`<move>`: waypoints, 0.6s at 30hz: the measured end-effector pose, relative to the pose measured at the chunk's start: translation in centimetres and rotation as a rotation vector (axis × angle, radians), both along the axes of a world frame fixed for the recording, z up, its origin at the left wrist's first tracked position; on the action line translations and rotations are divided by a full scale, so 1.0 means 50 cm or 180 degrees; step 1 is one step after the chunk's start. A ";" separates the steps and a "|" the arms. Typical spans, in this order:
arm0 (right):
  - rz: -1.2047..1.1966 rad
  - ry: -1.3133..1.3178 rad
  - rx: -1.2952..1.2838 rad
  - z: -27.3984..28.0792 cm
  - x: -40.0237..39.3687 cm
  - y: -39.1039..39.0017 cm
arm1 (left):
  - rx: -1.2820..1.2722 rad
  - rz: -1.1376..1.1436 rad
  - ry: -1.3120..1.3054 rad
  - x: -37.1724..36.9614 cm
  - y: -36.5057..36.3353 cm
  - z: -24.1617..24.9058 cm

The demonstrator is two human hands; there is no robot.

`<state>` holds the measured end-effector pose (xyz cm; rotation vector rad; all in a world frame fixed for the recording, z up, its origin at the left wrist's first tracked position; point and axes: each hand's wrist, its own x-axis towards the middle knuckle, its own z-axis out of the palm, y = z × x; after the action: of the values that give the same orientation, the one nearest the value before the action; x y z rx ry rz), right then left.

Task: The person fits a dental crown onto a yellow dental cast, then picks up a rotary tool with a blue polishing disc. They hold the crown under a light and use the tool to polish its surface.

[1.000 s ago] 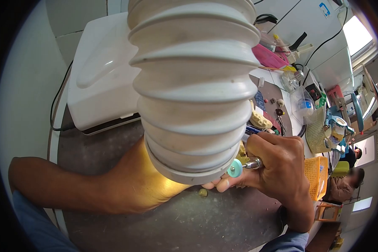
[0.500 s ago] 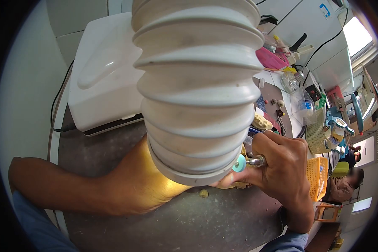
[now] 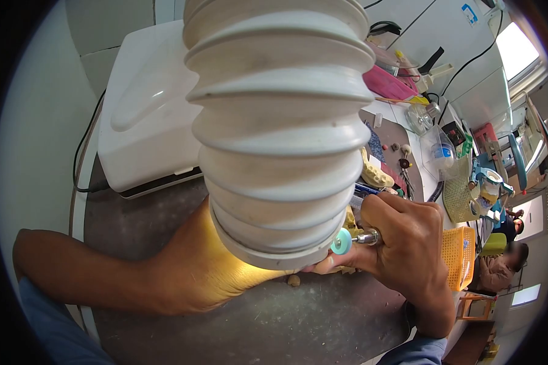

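Note:
A wide white ribbed hose (image 3: 280, 134) hangs in front of the work and hides most of it. My right hand (image 3: 408, 243) is closed around a rotary handpiece (image 3: 368, 236). A turquoise disc-shaped wheel (image 3: 341, 241) is on its metal tip, beside the hose's rim. My left hand (image 3: 228, 267) reaches under the hose, lit yellow there; its fingers are hidden, and I cannot see what they hold. Some yellowish material (image 3: 349, 218) shows behind the wheel. A small tan lump (image 3: 293, 280) lies on the dark mat (image 3: 256, 328) just below the hose's rim.
A white machine housing (image 3: 149, 109) stands at the left. A cream dental model (image 3: 377, 171) lies beyond my right hand. An orange basket (image 3: 460, 258), a woven green basket (image 3: 460, 194) and a clear container (image 3: 438, 155) line the right side. People sit in the far right background.
The hose has shifted slightly left in view, uncovering more of the dental model. My right hand and the turquoise wheel have moved slightly left. The small lump now sits closer under the rim.

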<state>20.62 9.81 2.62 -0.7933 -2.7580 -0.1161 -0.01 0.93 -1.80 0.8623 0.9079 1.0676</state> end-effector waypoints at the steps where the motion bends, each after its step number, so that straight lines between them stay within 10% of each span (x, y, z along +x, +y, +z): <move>1: -0.0007 -0.0003 -0.0019 0.000 -0.001 -0.001 | -0.0001 -0.0004 0.0001 0.000 0.000 0.000; 16: -0.0288 -0.0038 0.0122 0.007 -0.003 -0.018 | -0.0148 0.0272 -0.0511 0.006 -0.004 -0.027; 18: -0.0259 -0.0064 0.0161 0.009 -0.003 -0.019 | 0.0964 0.0200 0.0573 -0.001 0.001 -0.035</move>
<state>20.47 8.88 3.05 -0.8956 -2.7302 -0.2099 -0.05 0.97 -3.55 1.2029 0.9409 1.2155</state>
